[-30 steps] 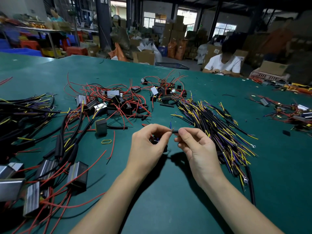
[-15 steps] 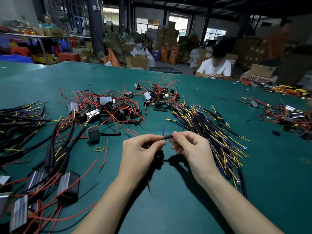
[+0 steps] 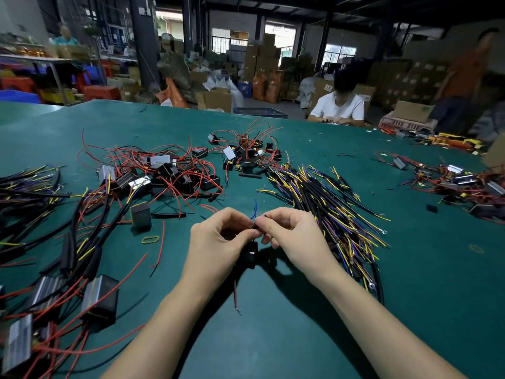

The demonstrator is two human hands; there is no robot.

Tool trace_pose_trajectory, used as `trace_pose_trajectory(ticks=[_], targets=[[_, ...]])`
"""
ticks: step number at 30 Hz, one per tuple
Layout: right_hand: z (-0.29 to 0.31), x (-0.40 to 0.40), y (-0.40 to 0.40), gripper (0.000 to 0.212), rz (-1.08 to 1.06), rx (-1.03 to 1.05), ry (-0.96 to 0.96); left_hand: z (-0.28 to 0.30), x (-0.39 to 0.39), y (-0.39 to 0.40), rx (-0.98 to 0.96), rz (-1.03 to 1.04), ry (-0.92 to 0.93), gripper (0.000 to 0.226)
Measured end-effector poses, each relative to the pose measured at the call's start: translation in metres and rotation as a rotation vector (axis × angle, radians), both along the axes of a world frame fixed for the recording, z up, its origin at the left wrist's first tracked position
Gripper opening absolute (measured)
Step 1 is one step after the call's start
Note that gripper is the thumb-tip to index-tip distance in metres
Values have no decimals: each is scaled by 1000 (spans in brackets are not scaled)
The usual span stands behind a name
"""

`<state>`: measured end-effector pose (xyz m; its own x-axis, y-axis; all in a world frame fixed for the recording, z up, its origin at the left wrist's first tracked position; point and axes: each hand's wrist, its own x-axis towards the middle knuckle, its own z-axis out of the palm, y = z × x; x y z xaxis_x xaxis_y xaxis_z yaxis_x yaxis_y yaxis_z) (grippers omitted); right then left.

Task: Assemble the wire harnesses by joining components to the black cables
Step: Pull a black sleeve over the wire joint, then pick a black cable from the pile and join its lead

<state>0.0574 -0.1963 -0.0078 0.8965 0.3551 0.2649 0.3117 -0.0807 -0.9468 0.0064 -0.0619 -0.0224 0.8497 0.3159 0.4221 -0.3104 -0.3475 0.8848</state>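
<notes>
My left hand (image 3: 218,242) and my right hand (image 3: 295,236) meet fingertip to fingertip above the green table (image 3: 273,337). Between them they pinch a short black cable end (image 3: 255,226); a thin blue wire (image 3: 255,210) sticks up from it. A small black box component (image 3: 251,254) hangs just under my left fingers, and its red wire (image 3: 235,295) trails down toward me. Which fingers hold the box is hidden. A pile of black cables with yellow and purple leads (image 3: 325,206) lies right of my right hand.
Black and silver box components with red wires (image 3: 169,170) lie heaped behind my hands. Finished harnesses (image 3: 68,269) spread along the left. A yellow rubber band (image 3: 150,239) lies left of my hands. More parts (image 3: 459,181) sit far right. A person in white (image 3: 338,108) sits across the table.
My hands have drawn closer together on the cable end. The black box and its red wire now hang lower under my left hand. The view has tilted slightly.
</notes>
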Motion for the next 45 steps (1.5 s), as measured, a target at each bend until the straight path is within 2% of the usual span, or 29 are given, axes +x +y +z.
trace_pose_trajectory(ticks=[4,7,11,18,22,26,29,38,45], targets=[[-3,1,0,13,-78,-26,-61,0,-2,-1,105,-4,-15,16],[-7,2,1,14,-131,10,-34,0,-2,-1,184,39,-2,20],[-7,1,4,16,-151,51,-4,-1,-1,-2,134,48,27,17],[-2,-1,3,9,-47,-12,20,-1,2,0,46,67,57,24],[-5,-1,3,11,-68,-115,-51,-1,2,2,119,14,45,21],[-6,2,0,13,-76,-59,-26,-3,1,6,241,30,55,10],[-8,3,-3,10,-61,-19,22,-4,3,9,242,45,86,8],[-11,1,0,7,-61,-52,55,-4,4,8,231,31,129,22],[-13,-4,0,8,-15,-106,26,-4,1,1,189,-13,12,8]])
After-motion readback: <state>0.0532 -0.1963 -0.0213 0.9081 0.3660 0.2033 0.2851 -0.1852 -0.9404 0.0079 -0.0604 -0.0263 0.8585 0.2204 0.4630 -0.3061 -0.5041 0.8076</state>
